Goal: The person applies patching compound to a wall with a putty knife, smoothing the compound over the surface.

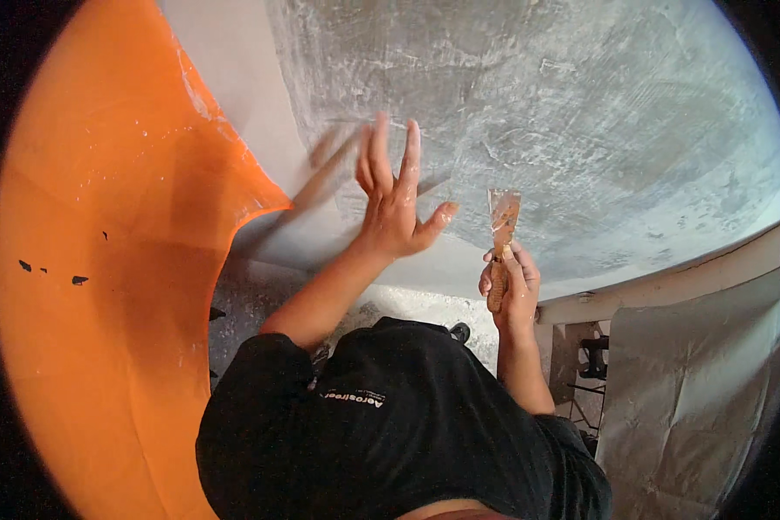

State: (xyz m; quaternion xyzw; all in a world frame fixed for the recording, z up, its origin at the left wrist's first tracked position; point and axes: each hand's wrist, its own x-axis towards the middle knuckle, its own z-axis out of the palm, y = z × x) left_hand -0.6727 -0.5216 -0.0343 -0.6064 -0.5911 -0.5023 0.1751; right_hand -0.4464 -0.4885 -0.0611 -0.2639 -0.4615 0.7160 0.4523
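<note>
My left hand [394, 208] is raised in front of a grey, plaster-streaked surface [572, 95], its fingers spread and nothing in it. Whether its fingertips touch that surface I cannot tell. Whitish smears mark the thumb and fingers. In my right hand [518, 286], a putty knife [503, 221] is gripped by its brown handle, with the blade pointing up and away from me. The blade is flat, widens toward its end and carries smears of filler. It overlaps the lower part of the streaked surface, and contact is unclear.
An orange sheet [121, 260] with white splashes and small dark holes hangs along the left. At the lower right hangs a grey sheet [693, 381], beside a dark metal frame [591, 368]. A pale ledge [650, 276] runs along the surface's lower right edge. The floor [407, 303] is white-spotted.
</note>
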